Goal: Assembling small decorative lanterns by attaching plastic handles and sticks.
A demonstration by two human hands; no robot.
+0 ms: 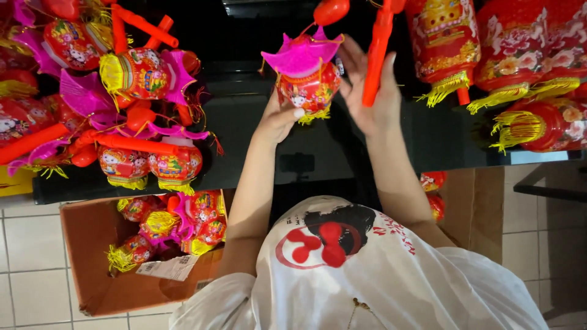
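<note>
At the far left I see a heap of red lanterns (131, 79) with magenta roofs and yellow fringes lying every which way on the dark table (293, 165), piled loosely as stock would be. Below it, on the tiled floor, an open cardboard box (92, 256) holds more of them, near enough to reach.

In the middle, my left hand (278, 119) cups one small lantern (307, 76) from beneath, thumb and fingers curled round its lower rim, so the body stays steady and the fringe hangs free. It sits above the table's far side, between both hands. Its long axis runs up the frame, magenta roof toward the far edge, fringe toward me, tilted a little left.

My right hand (370, 91) is mostly open, fingers spread behind the lantern, thumb and palm pinching an orange-red stick (376, 52) that stands roughly parallel to the lantern; I judge it to be the carrying handle.

On the right, larger cylindrical lanterns (520, 67) lie together, kept apart from the small ones.
</note>
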